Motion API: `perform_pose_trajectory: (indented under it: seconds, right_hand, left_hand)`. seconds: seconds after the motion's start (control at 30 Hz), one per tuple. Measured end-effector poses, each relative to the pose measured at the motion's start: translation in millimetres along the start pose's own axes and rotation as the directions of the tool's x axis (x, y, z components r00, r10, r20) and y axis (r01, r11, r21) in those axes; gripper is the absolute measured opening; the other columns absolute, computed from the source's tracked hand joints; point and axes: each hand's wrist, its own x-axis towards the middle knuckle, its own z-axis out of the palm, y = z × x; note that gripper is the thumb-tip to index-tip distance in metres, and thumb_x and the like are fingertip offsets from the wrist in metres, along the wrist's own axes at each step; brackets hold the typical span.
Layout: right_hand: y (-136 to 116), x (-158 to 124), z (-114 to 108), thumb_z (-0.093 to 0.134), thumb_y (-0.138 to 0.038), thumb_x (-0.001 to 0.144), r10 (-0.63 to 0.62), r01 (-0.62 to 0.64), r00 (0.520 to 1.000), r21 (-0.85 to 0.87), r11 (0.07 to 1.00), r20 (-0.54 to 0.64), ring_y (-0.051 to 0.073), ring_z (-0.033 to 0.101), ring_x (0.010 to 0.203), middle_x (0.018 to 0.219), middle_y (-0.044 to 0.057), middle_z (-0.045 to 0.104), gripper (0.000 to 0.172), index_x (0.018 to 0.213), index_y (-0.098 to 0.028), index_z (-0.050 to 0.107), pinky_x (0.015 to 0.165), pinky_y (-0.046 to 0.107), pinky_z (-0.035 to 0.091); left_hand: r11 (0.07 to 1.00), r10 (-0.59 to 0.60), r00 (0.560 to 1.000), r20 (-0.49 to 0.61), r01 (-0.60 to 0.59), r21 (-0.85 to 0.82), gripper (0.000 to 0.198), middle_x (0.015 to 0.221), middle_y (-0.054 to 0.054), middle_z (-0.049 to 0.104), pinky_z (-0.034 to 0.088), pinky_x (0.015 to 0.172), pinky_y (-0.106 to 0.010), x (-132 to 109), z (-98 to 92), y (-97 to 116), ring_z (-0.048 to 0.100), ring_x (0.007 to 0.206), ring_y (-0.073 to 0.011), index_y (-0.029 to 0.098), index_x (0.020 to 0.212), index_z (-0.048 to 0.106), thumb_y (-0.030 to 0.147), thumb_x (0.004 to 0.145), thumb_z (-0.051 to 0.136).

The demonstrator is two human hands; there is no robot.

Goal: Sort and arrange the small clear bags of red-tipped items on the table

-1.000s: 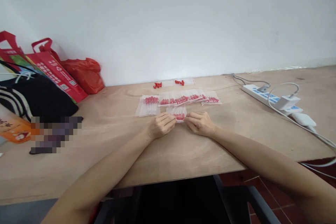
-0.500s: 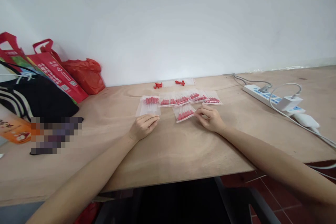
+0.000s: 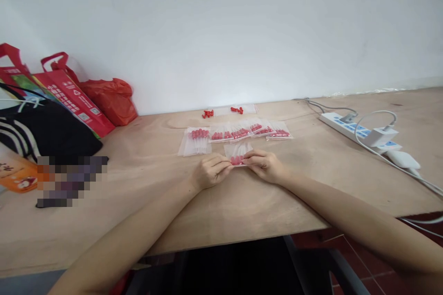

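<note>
Head view: both hands meet at the middle of a plywood table [image 3: 242, 203]. The left hand [image 3: 209, 171] and right hand [image 3: 265, 165] pinch the near edge of a small clear packet [image 3: 238, 153] of red-tipped pieces, fingers closed on it from either side. Just beyond lies a row of similar packets [image 3: 238, 131]. Red bags [image 3: 86, 94] stand far left, a power strip [image 3: 356, 129] lies right, and a white wall [image 3: 221, 27] rises behind.

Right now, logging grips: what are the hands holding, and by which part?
Both the left hand and right hand pinch one small clear bag by its near edge.
</note>
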Motion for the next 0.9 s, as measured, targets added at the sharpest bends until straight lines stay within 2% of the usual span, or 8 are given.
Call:
perform_pose_trajectory:
  seconds: [0.1,0.2,0.33,0.43,0.5,0.67,0.8,0.9]
  right_hand:
    - [-2.8,-5.5,-8.1,0.045,-0.014,0.078,0.021,-0.019,0.999,0.059,0.998,-0.025,0.012,0.058,0.08,0.089,0.006,0.059,0.018,0.086,-0.02,0.06,0.068,0.025,0.047]
    - [0.3,-10.4,-26.2,0.046,-0.014,0.078,0.046,-0.036,0.992,0.09,0.995,-0.116,0.013,0.058,0.082,0.09,0.005,0.06,0.018,0.087,-0.022,0.059,0.07,0.028,0.048]
    - [25.6,-4.6,-47.1,0.049,-0.018,0.077,0.086,-0.08,0.971,0.035,0.996,-0.222,0.016,0.056,0.086,0.093,0.007,0.058,0.014,0.086,-0.021,0.059,0.071,0.031,0.047]
    - [59.0,10.4,-45.1,0.05,-0.021,0.075,0.143,-0.15,0.961,-0.013,0.989,-0.238,0.016,0.055,0.088,0.097,0.008,0.054,0.011,0.083,-0.02,0.058,0.07,0.031,0.046]
    - [81.3,21.7,-35.1,0.048,-0.021,0.075,0.174,-0.182,0.956,-0.011,0.983,-0.237,0.016,0.054,0.086,0.097,0.007,0.053,0.009,0.078,-0.02,0.057,0.068,0.029,0.046]
    - [109.8,36.1,-8.3,0.046,-0.018,0.071,0.23,-0.251,0.958,-0.116,0.961,-0.173,0.016,0.052,0.084,0.093,0.007,0.054,0.008,0.072,-0.018,0.054,0.073,0.032,0.041]
    - [102.3,30.6,-4.9,0.051,-0.027,0.069,0.279,-0.327,0.944,-0.382,0.864,-0.176,0.02,0.048,0.087,0.093,0.006,0.055,0.011,0.074,-0.019,0.058,0.077,0.037,0.034]
    - [88.8,24.5,-5.9,0.05,-0.03,0.072,0.238,-0.334,0.938,-0.466,0.82,-0.252,0.02,0.047,0.088,0.091,0.006,0.055,0.014,0.076,-0.019,0.059,0.077,0.037,0.031]
  left_hand:
    - [0.975,-0.211,0.977,-0.034,0.212,0.061,0.014,0.086,-0.004,0.062,0.045,0.077,-0.032,-5.1,-5.8,-17.7,0.055,0.082,-0.0155,0.017,0.087,0.057,0.02,0.076,0.049]
    - [0.842,-0.469,0.868,-0.164,0.495,0.213,0.019,0.092,-0.007,0.059,0.041,0.082,-0.039,-14.6,-8.7,-49.2,0.052,0.089,-0.0208,0.017,0.089,0.058,0.025,0.075,0.049]
    - [0.586,-0.731,0.643,-0.228,0.763,0.272,0.028,0.095,-0.01,0.058,0.038,0.085,-0.042,-21.9,-8.1,-91.3,0.049,0.095,-0.0255,0.016,0.094,0.057,0.033,0.073,0.049]
    - [0.357,-0.902,0.402,-0.157,0.899,0.252,0.049,0.098,-0.012,0.057,0.037,0.084,-0.044,-16.7,-6.0,-110.6,0.048,0.098,-0.0288,0.015,0.103,0.051,0.049,0.068,0.052]
    - [0.231,-0.96,0.263,-0.099,0.938,0.258,0.071,0.102,-0.014,0.055,0.038,0.083,-0.043,-10.5,-4.9,-117.6,0.048,0.1,-0.0304,0.014,0.109,0.046,0.061,0.056,0.056]
    - [0.079,-0.996,0.089,-0.03,0.967,0.243,0.098,0.116,-0.02,0.046,0.039,0.084,-0.038,-2.9,-7.7,-130.8,0.044,0.107,-0.0319,0.012,0.11,0.042,0.058,0.029,0.072]
    - [-0.061,-0.997,-0.058,0.049,0.997,-0.055,0.071,0.096,-0.014,0.059,0.045,0.075,-0.034,-6.2,-14.1,-142.5,0.053,0.096,-0.0293,0.012,0.087,0.053,0.036,0.026,0.08]
    - [-0.138,-0.985,-0.092,0.149,0.931,-0.338,0.046,0.075,-0.009,0.063,0.048,0.066,-0.031,-8.2,-19.4,-145.7,0.059,0.079,-0.025,0.012,0.068,0.055,0.021,0.031,0.079]
